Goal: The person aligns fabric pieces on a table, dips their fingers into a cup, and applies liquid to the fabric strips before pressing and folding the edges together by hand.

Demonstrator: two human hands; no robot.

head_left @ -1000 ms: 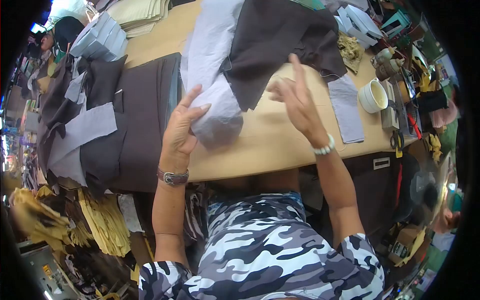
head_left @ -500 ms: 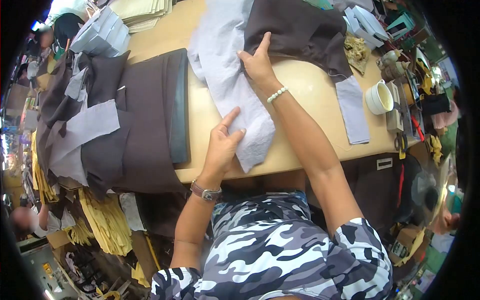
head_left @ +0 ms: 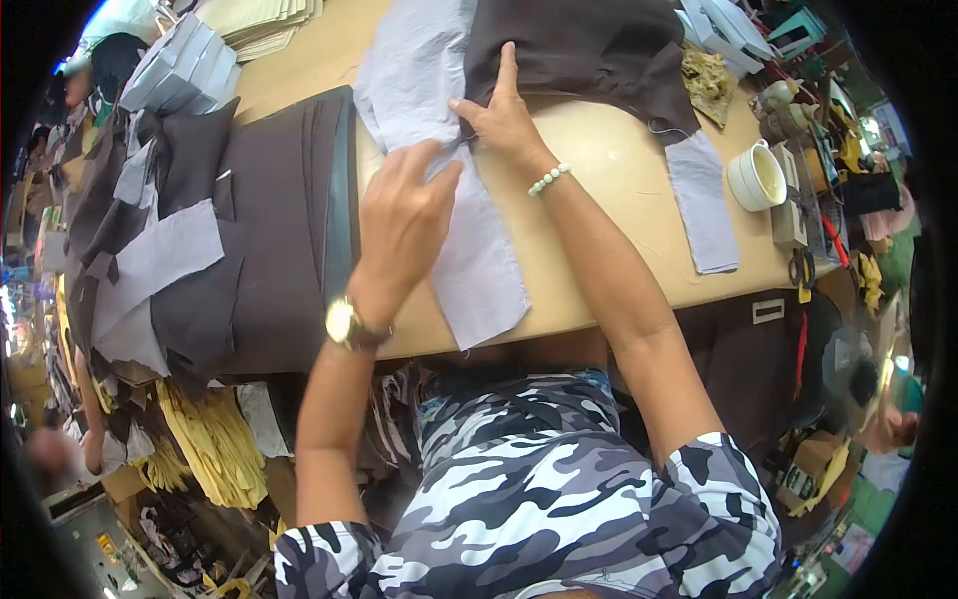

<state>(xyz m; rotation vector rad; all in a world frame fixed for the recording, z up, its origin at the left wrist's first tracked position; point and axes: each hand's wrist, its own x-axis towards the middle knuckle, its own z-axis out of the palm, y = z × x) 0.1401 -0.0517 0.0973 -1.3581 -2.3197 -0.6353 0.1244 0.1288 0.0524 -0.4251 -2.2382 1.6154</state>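
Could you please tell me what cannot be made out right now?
Head view throughout:
Pale cloth: far end cut off by the top edge.
Dark cloth: likewise cut off there.
Left hand: its own back hides whether it pinches cloth.
Watch: time too small to read.

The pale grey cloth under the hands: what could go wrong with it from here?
The pale grey cloth might slip or crease where the right hand spreads across it and the dark cloth.

Its lower end lies near the front edge of the table, so a forearm could drag it.

Further right, a loose thread hanging near the dark cloth's edge might snag.
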